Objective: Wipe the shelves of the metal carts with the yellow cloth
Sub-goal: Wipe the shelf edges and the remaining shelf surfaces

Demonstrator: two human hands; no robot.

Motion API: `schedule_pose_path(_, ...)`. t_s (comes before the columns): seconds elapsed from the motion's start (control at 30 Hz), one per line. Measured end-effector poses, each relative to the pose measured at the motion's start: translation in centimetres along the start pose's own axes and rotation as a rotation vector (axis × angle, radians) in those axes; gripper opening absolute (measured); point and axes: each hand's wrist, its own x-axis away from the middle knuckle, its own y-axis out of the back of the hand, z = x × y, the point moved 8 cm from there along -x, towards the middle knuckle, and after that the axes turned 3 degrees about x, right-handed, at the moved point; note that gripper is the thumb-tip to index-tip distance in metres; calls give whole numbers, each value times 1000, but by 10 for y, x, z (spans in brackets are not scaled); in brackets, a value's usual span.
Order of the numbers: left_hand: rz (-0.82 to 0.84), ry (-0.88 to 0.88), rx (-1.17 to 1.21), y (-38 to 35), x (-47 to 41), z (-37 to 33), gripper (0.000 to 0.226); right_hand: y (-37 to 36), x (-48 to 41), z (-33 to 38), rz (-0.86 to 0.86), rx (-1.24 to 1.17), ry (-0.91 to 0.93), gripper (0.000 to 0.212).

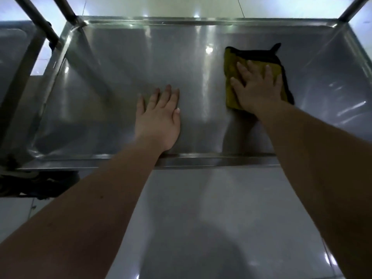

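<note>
Yellow cloth [233, 91] lies flat under right hand [259, 87].

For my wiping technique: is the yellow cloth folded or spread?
Apparently folded: yellow cloth is a compact pad, dark layer peeking out, under right hand.

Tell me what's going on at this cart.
A person is wiping the metal cart's shelf. The right hand presses flat, fingers spread, on the yellow cloth, which lies on the right part of the shelf. The left hand rests flat on the bare metal near the middle, close to the front rim, holding nothing. Part of a second cart shows at the left edge.
</note>
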Motion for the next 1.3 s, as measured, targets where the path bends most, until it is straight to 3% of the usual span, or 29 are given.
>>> schedule_pose_path(0.13,11,2,-13,-1,-1,-3,56,-3,-1,7,13,2,-109,60)
schedule_pose_path(0.33,49,14,-9,-1,1,-1,57,-21,58,111,16,64,240,59)
schedule_pose_path(0.47,59,7,17,0,1,-1,55,-18,63,82,-49,61,305,57)
schedule_pose_path(0.67,44,8,28,-1,1,-1,55,-14,91,-87,2,3,-133,57)
schedule_pose_path(0.77,87,2,59,0,2,-3,55,-12,101,-112,11,11,-252,56)
schedule_pose_path(0.97,99,-148,105,39,-6,46,54,-14,99,-104,72,43,-272,56)
schedule_pose_path(1.1,106,-5,-8,46,18,134,53,-11,107,-91,112,-3,-324,56)
schedule_pose_path(1.2,101,24,-37,38,26,147,53,-15,114,-43,103,-34,-290,57)
schedule_pose_path(1.3,88,43,-14,37,25,147,53,-25,115,49,83,-10,-142,58)
